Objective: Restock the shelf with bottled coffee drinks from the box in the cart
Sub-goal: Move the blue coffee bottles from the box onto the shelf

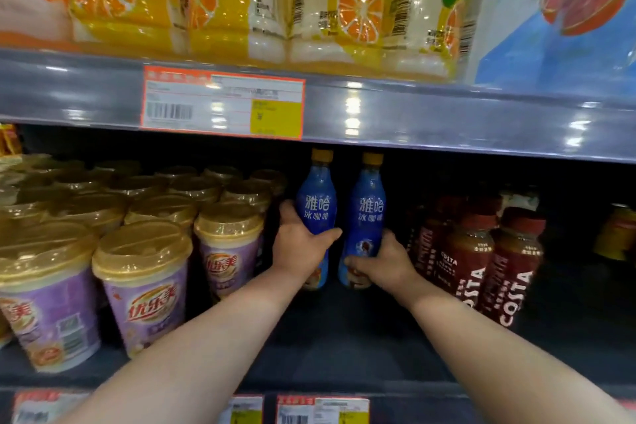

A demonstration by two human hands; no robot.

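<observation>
Two blue bottled coffee drinks with yellow caps stand upright side by side deep on the dark middle shelf (344, 330). My left hand (299, 244) is wrapped around the left blue bottle (317, 196) at its lower half. My right hand (385, 263) grips the right blue bottle (370, 206) near its base. Both arms reach in from the bottom of the view. The box and the cart are out of view.
Purple milk-tea cups with gold lids (144, 272) crowd the shelf on the left. Dark red Costa bottles (481, 262) stand on the right. Above, the grey shelf edge (447, 117) carries a price tag (223, 103) and orange juice packs (358, 7).
</observation>
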